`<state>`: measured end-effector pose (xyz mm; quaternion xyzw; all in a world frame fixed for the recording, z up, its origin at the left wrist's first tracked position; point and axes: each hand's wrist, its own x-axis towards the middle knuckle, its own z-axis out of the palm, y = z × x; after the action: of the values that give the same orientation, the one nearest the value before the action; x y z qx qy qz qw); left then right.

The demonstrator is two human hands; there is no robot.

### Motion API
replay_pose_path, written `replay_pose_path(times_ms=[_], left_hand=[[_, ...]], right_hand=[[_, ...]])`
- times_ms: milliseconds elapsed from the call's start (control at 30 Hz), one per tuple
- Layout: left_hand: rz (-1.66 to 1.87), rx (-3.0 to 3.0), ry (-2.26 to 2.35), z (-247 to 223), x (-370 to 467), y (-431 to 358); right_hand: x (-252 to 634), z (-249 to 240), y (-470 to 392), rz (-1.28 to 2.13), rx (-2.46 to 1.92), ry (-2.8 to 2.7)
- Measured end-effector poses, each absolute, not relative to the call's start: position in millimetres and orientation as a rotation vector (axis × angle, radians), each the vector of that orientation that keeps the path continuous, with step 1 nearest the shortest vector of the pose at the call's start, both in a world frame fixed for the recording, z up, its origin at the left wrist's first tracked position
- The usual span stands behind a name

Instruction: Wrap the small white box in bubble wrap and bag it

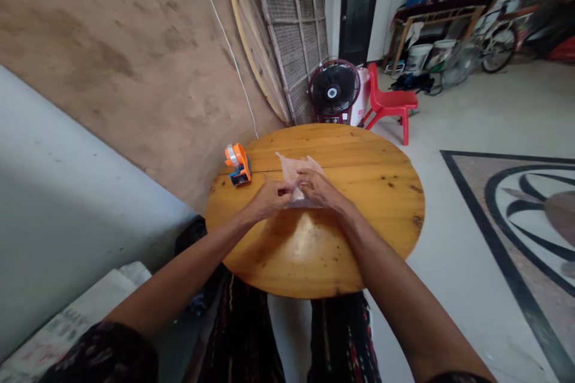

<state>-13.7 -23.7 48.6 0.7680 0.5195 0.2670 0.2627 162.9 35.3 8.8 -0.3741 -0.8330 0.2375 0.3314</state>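
Likely a home, with a bicycle [498,43], red chair [393,100] and fan [333,88].

Knotty wooden table [372,209] (roundish) beneath tape dispenser [242,169] and pinkish sheet [291,165].

Upper left was all blotchy brown wall [112,42], with a big woven panel [299,42] standing near top center, a bit left of a dark door [363,6]. A little red chair [393,99] sat right of the fan [331,93], bike [499,49] upper right, and the pale floor [431,122] had a fancy dark-bordered inlay [530,191] at far right.
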Motion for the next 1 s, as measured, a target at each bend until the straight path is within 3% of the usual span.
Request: replay_pose_path(times_ms=[333,500,733,1000], left_hand=[[0.912,2.533,1.494,27,-6,-31],[1.12,2.667,1.517,13,-4,-32],[1.202,2.713,1.465,3,-6,-27],[1.19,2.724,1.377,4,-9,-29]], right_hand=[[174,12,32,0.471,-0.917,-1.947],[187,21,31,0.346,-1.138,-1.937],[204,29,11,0.63,-1.653,-1.916],[196,27,-4,0.818,-1.693,-1.846]])
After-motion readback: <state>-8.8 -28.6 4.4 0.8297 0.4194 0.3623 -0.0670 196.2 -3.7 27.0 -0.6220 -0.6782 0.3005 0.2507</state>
